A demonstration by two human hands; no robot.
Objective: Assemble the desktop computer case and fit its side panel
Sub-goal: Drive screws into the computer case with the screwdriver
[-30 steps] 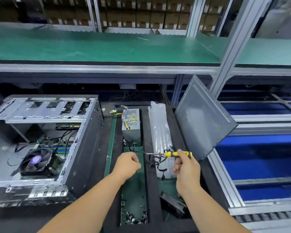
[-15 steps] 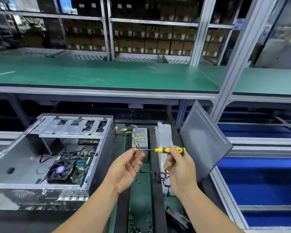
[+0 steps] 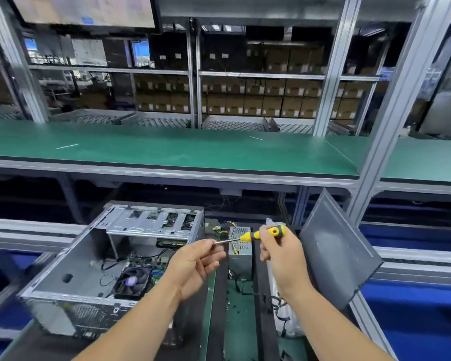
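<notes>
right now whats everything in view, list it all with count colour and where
computer case: one, grey metal, open, lower left
cooler fan: one, black with purple hub, inside the case
side panel: one, grey, leaning tilted at lower right
power supply: one, silver, on the centre tray behind the hands
plastic bag: one, clear, right of the power supply
screwdriver: one, yellow and black handle, held over the tray
upper shelf: one, green mat, across the middle
cardboard boxes: many, brown, background racks
left hand: one, pinches the screwdriver's tip
right hand: one, grips the handle
</notes>
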